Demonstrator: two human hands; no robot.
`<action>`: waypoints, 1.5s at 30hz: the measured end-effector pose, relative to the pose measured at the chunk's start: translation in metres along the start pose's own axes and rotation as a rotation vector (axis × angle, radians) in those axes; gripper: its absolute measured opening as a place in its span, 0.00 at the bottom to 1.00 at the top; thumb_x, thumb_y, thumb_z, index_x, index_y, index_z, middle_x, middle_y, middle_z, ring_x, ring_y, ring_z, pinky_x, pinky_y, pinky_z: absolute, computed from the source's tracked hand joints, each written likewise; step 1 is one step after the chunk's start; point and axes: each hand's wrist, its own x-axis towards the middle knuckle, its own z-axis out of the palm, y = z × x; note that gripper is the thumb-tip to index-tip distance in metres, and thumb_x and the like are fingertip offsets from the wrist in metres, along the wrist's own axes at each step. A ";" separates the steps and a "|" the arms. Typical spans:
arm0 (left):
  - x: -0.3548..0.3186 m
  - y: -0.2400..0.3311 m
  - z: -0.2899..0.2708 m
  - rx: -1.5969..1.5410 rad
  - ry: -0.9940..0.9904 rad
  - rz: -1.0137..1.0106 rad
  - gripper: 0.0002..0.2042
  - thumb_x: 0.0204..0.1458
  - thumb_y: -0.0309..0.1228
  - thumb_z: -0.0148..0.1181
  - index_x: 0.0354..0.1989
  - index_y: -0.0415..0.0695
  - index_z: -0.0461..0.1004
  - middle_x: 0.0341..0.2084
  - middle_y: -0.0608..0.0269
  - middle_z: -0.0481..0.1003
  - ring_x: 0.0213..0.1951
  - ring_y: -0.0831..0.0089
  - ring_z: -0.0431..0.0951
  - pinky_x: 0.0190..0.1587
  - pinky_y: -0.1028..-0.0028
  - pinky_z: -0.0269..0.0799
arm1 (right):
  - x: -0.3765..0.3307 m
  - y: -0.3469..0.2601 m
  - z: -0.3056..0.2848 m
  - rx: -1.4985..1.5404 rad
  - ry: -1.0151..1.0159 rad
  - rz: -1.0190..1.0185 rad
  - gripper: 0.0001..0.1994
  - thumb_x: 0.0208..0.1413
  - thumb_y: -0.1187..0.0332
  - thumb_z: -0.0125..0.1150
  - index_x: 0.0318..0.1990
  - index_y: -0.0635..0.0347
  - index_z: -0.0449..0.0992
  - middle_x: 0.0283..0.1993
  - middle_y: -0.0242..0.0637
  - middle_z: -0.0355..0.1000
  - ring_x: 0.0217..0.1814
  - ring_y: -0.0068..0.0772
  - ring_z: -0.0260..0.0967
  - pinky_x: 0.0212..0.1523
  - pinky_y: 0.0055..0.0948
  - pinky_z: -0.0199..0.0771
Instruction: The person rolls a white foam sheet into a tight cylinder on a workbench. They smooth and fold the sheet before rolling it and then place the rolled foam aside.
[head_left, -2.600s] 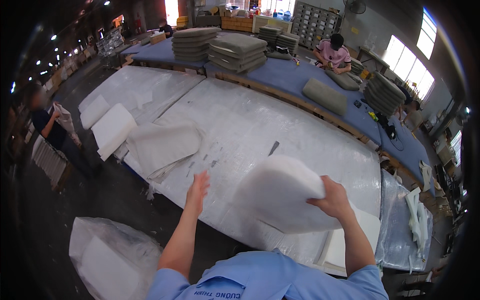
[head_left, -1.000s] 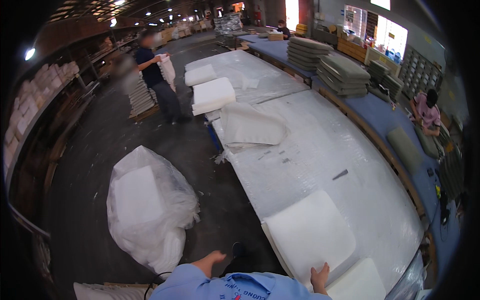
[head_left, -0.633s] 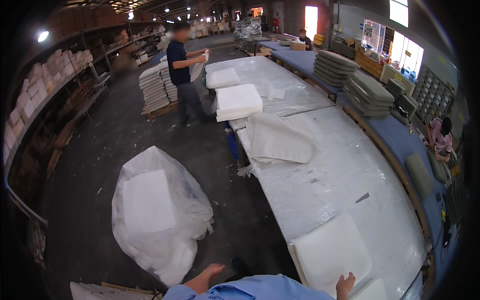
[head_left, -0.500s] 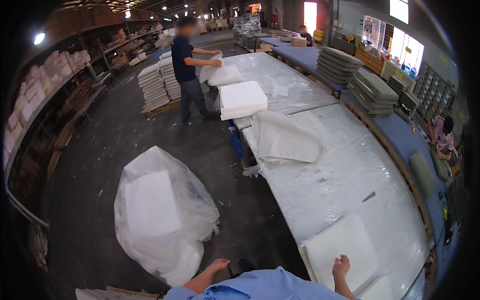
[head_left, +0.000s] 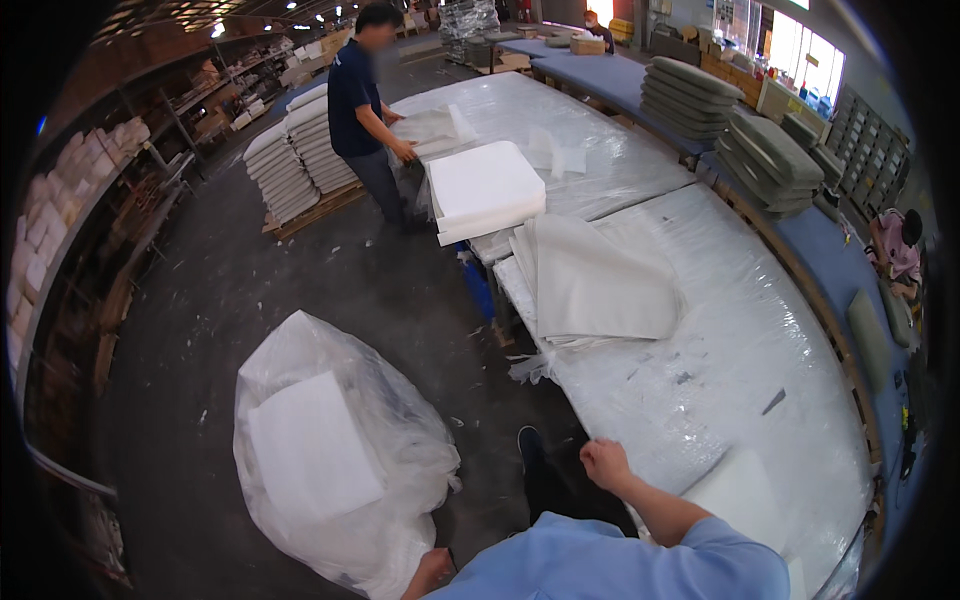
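My right hand (head_left: 607, 462) hangs near the left edge of the plastic-covered table (head_left: 735, 340); its fingers are curled in, and nothing shows in them. My left hand (head_left: 432, 570) is low, beside the large clear plastic bag (head_left: 400, 440) on the floor; its fingers are mostly hidden, and contact with the bag cannot be made out. A white rectangular pad (head_left: 316, 446) shows at the bag. On the table by my right forearm lies a white pad (head_left: 735, 490), partly covered by my arm. Farther along are several off-white sheets (head_left: 605, 285) in an uneven pile.
A white pad stack (head_left: 487, 185) sits past the sheets, beside a co-worker (head_left: 357, 110) in dark clothes. Stacked cushions (head_left: 270, 175) stand on a pallet behind them. Grey cushions (head_left: 765, 165) are piled on the blue table (head_left: 790, 245) at right. A small dark flat piece (head_left: 773, 402) lies on the plastic.
My right hand has left the near white pad for the table's left edge, its fingers now curled. My left hand has gone lower, toward the bag. The co-worker's hands have lowered to the table.
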 end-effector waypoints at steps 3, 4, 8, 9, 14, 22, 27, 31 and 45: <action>0.016 0.026 -0.005 -0.117 0.000 -0.241 0.20 0.65 0.47 0.57 0.57 0.46 0.76 0.24 0.66 0.73 0.20 0.71 0.73 0.17 0.69 0.63 | 0.102 0.005 0.009 -0.044 0.071 -0.024 0.06 0.50 0.65 0.71 0.36 0.50 0.81 0.43 0.39 0.75 0.51 0.48 0.73 0.52 0.50 0.71; 0.018 0.032 -0.006 -0.284 0.015 -0.368 0.22 0.66 0.47 0.57 0.61 0.46 0.73 0.27 0.65 0.76 0.22 0.70 0.75 0.21 0.69 0.66 | 0.134 0.005 0.015 -0.065 0.094 -0.017 0.08 0.49 0.65 0.72 0.37 0.49 0.81 0.48 0.39 0.75 0.56 0.48 0.71 0.56 0.51 0.68; 0.028 0.062 -0.034 -0.261 0.154 -0.219 0.23 0.68 0.44 0.57 0.63 0.42 0.72 0.46 0.54 0.82 0.40 0.58 0.83 0.39 0.60 0.76 | 0.267 0.017 0.018 -0.142 0.102 -0.052 0.15 0.48 0.64 0.73 0.46 0.48 0.81 0.58 0.39 0.71 0.65 0.46 0.64 0.63 0.54 0.63; 0.029 0.071 -0.032 -0.438 0.183 -0.212 0.23 0.67 0.45 0.57 0.62 0.41 0.72 0.47 0.52 0.81 0.42 0.58 0.82 0.42 0.59 0.77 | 0.292 0.024 0.018 -0.215 0.070 -0.052 0.17 0.49 0.63 0.73 0.48 0.48 0.81 0.59 0.40 0.70 0.66 0.46 0.63 0.64 0.55 0.62; 0.029 0.118 -0.029 -0.701 0.296 -0.333 0.37 0.63 0.54 0.61 0.71 0.41 0.59 0.57 0.47 0.73 0.52 0.60 0.77 0.51 0.58 0.79 | 0.359 0.048 0.035 -0.528 -0.162 -0.083 0.22 0.51 0.61 0.71 0.55 0.47 0.81 0.64 0.43 0.66 0.71 0.47 0.58 0.68 0.60 0.57; 0.042 0.146 -0.027 -0.611 0.245 -0.367 0.32 0.64 0.51 0.61 0.70 0.45 0.64 0.55 0.51 0.75 0.47 0.59 0.79 0.46 0.60 0.76 | 0.392 0.057 0.043 -0.027 -0.208 0.175 0.10 0.53 0.58 0.69 0.39 0.47 0.88 0.54 0.32 0.77 0.65 0.46 0.66 0.65 0.54 0.65; 0.074 0.176 -0.042 -0.547 0.232 -0.341 0.28 0.66 0.49 0.59 0.68 0.45 0.67 0.48 0.56 0.80 0.38 0.64 0.81 0.38 0.65 0.74 | 0.411 0.106 0.028 0.605 -0.162 0.387 0.10 0.54 0.61 0.69 0.33 0.58 0.87 0.27 0.34 0.78 0.32 0.38 0.74 0.38 0.37 0.75; 0.087 0.197 -0.062 -0.528 0.315 -0.368 0.25 0.68 0.46 0.57 0.68 0.46 0.68 0.53 0.55 0.81 0.40 0.66 0.83 0.41 0.68 0.73 | 0.413 0.103 0.017 0.907 -0.273 0.687 0.10 0.56 0.65 0.68 0.30 0.65 0.84 0.23 0.31 0.72 0.23 0.28 0.66 0.27 0.31 0.66; 0.137 0.253 -0.083 -0.325 0.126 0.098 0.22 0.69 0.39 0.55 0.68 0.42 0.70 0.49 0.55 0.82 0.41 0.69 0.84 0.40 0.74 0.75 | 0.383 0.075 -0.153 1.156 0.903 0.491 0.09 0.71 0.65 0.55 0.36 0.53 0.76 0.28 0.16 0.62 0.30 0.12 0.53 0.31 0.21 0.52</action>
